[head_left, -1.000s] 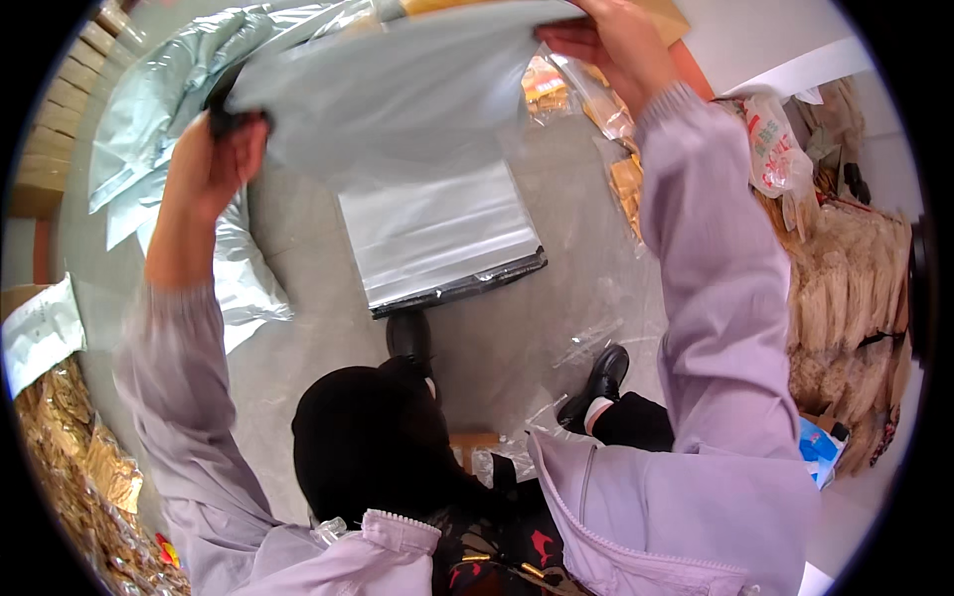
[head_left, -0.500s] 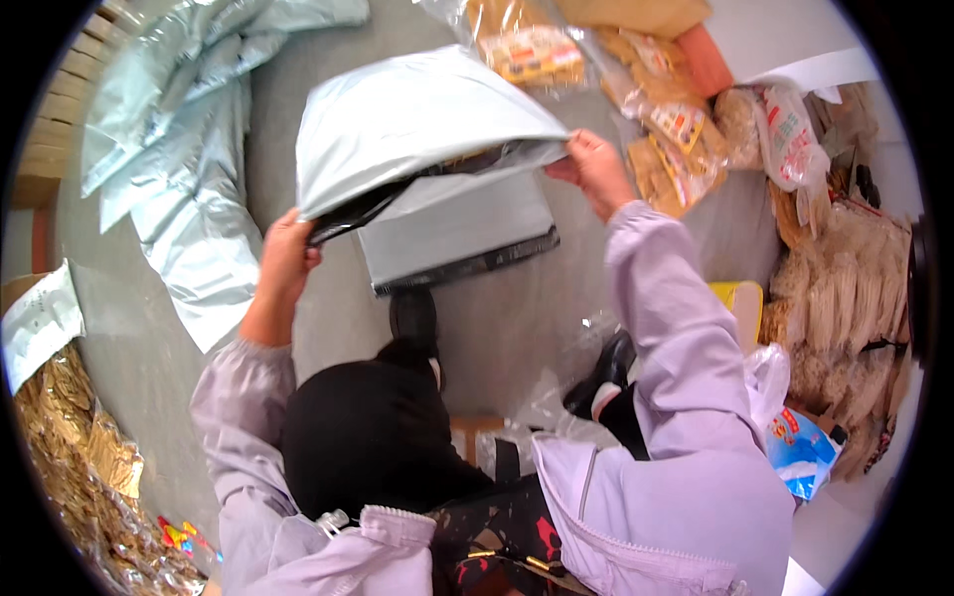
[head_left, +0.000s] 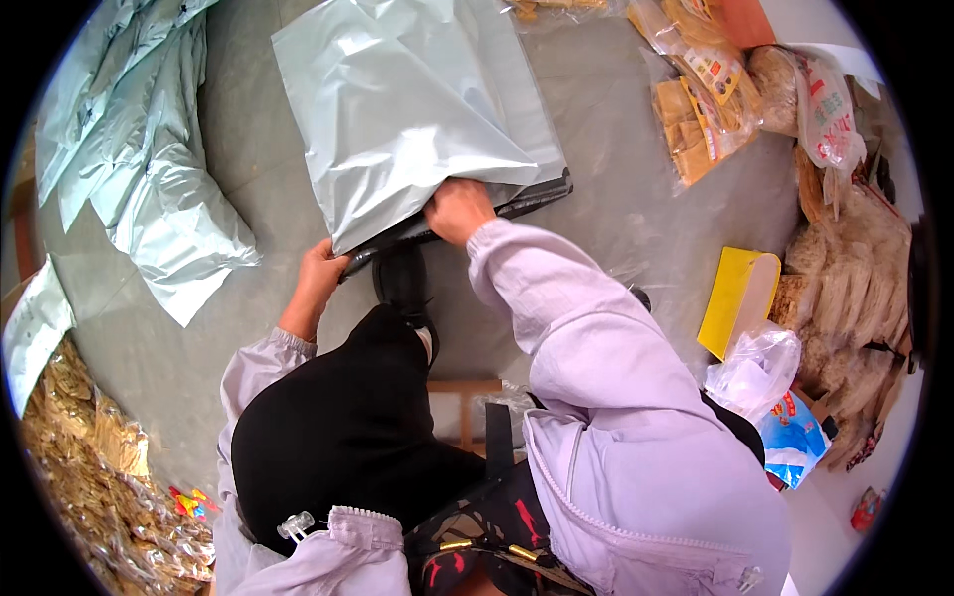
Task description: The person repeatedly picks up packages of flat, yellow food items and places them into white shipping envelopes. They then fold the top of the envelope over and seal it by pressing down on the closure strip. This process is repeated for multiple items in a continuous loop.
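A pale grey plastic mailing bag (head_left: 397,119) with a dark inner lining lies in front of me, its open mouth toward me. At the bag's near left corner, my left hand (head_left: 318,270) is closed, pinching the edge. My right hand (head_left: 460,211) is at the middle of the mouth; the film covers its fingers, so their grip is hidden. Beneath the bag, another grey bag (head_left: 542,139) with a dark border shows along the right side. What lies inside cannot be seen now.
More grey mailing bags (head_left: 169,189) lie on the floor at left. Packs in clear film (head_left: 696,109) lie at the far right, near a yellow box (head_left: 735,303) and bundled brown goods (head_left: 845,288). Gold-brown wrapped packs (head_left: 99,467) fill the near left. My shoe (head_left: 402,278) stands close to the bag.
The bag has come down from its raised, opened position and lies flatter. My right hand has moved left and inward from the right corner to the mouth's middle. My left hand is slightly lower.
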A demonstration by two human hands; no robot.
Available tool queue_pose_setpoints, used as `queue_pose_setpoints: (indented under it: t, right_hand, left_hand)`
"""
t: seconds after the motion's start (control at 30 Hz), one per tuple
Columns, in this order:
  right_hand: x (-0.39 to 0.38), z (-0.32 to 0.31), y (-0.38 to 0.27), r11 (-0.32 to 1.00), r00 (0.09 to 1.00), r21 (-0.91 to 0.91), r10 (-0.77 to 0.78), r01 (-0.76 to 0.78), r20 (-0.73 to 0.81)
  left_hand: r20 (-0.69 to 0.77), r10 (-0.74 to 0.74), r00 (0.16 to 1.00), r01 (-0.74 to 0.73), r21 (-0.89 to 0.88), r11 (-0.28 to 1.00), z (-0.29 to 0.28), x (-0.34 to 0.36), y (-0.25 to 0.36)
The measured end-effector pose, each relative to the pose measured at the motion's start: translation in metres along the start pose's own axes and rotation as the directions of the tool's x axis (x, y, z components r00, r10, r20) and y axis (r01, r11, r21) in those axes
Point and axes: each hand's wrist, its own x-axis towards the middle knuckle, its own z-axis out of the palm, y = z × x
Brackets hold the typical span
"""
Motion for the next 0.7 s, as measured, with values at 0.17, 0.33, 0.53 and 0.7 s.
queue_pose_setpoints:
  t: [0.17,0.33,0.53,0.7]
  right_hand:
    - [0.021,0.035,0.064,0.992,0.980,-0.021,-0.127,0.125,-0.151]
    - [-0.020,0.007,0.096,0.986,0.940,-0.029,-0.164,0.163,-0.299]
    - [-0.046,-0.028,0.061,0.879,0.869,-0.245,-0.458,0.410,-0.186]
    - [-0.019,0.004,-0.001,0.945,0.871,-0.006,-0.300,0.328,0.390]
  left_hand:
    - [0.025,0.079,0.997,-0.078,-0.029,0.997,0.005,0.013,-0.009]
    - [-0.063,0.031,0.998,-0.022,0.140,0.990,0.005,0.024,-0.038]
    - [-0.140,0.082,0.987,-0.106,-0.176,0.979,0.022,0.020,-0.038]
    - [-0.037,-0.020,0.999,0.006,-0.341,0.940,0.011,0.001,-0.011]
